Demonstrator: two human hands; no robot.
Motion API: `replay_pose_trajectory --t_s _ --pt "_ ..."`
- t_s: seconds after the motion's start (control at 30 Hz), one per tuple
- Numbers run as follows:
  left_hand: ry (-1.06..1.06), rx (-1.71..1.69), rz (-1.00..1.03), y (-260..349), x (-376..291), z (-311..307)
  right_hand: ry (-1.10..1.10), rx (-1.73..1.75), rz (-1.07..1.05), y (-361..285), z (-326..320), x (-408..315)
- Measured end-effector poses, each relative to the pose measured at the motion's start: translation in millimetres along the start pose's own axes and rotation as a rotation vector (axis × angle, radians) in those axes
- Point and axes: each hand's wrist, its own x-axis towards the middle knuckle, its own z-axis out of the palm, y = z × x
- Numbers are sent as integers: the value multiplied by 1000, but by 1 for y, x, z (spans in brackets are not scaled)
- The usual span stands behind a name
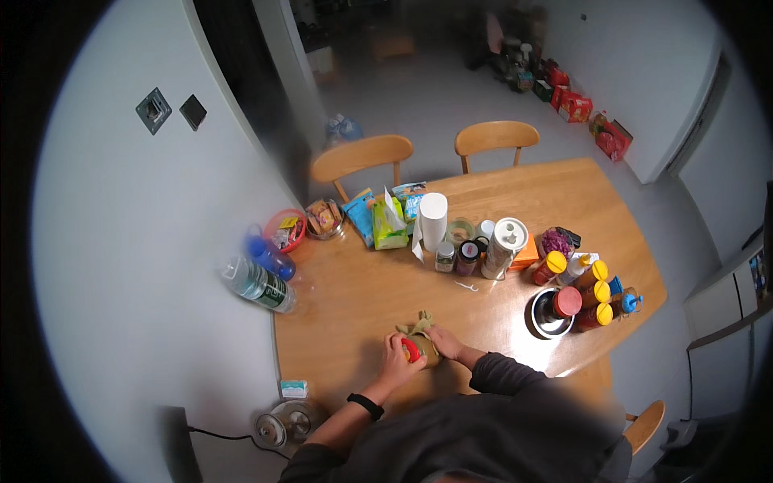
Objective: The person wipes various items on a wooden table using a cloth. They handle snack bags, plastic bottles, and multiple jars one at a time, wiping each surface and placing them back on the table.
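My left hand [398, 365], with a black band on its wrist, is closed around a red-topped container [412, 350] just above the near part of the wooden table. An olive-green cloth [420, 329] lies against the container and sticks up beyond it. My right hand [444, 343] grips this cloth from the right side, its fingers pressed into the folds. The container's lower part is hidden by my left hand and the cloth, so its exact kind cannot be told.
Jars, a paper towel roll [433, 220], a white tumbler [506, 247] and tissues [389, 226] stand across the table [338, 296]. At right are yellow-capped bottles [595, 293] and a metal bowl [534, 317]; at left, large plastic bottles [259, 284]. A glass pot [284, 422] stands near my left forearm.
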Motion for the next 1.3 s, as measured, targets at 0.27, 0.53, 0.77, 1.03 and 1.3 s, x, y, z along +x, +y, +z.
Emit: replay_pose_trajectory --t_s 0.27,0.53,0.77,1.03,1.3 --pt "-186 9 -367 36 3 -12 56 -14 2 -25 -7 -15" --pt "-74 -204 -147 63 -9 -22 4 160 -76 -83 -43 -51" --pt "-178 -600 94 97 3 -55 -491 595 -55 -87 -110 -44" --pt "-62 -772 47 113 6 -65 -80 1523 269 -88 -78 -56" --pt "197 -514 64 104 6 -40 8 1435 209 -111 -71 -67"
